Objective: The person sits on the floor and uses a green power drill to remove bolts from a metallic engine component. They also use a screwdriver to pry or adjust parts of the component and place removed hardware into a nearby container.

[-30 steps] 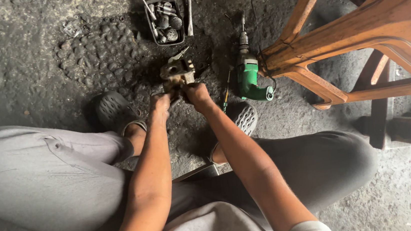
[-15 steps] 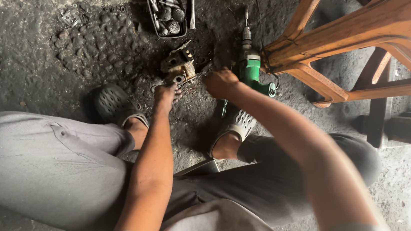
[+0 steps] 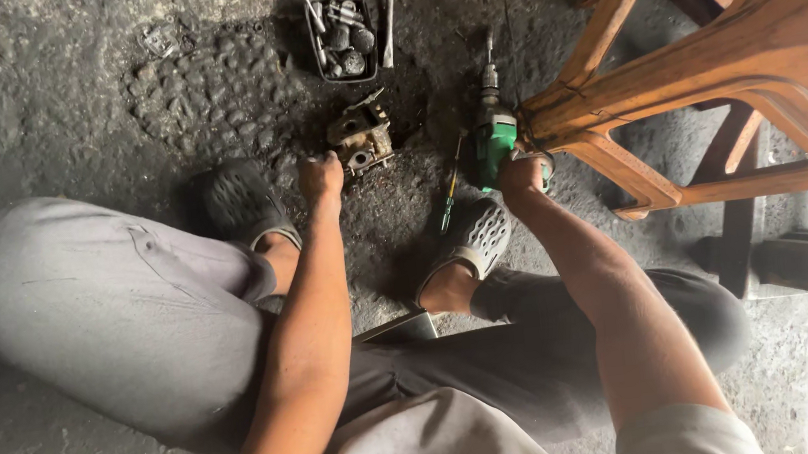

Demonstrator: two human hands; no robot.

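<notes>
I sit low over a grimy concrete floor. My left hand (image 3: 320,178) is curled against a small dirty metal engine part (image 3: 362,137) lying on the floor, gripping its near edge. My right hand (image 3: 521,174) rests on the rear handle of a green power drill (image 3: 493,129) that lies on the floor with its bit pointing away from me. A thin screwdriver (image 3: 449,193) lies between the drill and my right shoe (image 3: 477,235).
A small black tray of sockets and bits (image 3: 342,35) sits beyond the part. An orange wooden stool (image 3: 725,78) stands close on the right, its leg beside the drill. My left shoe (image 3: 244,203) is left of the part. Oily rough floor (image 3: 203,88) surrounds everything.
My right hand left the metal part and swung right to the green drill. My left hand stayed at the part.
</notes>
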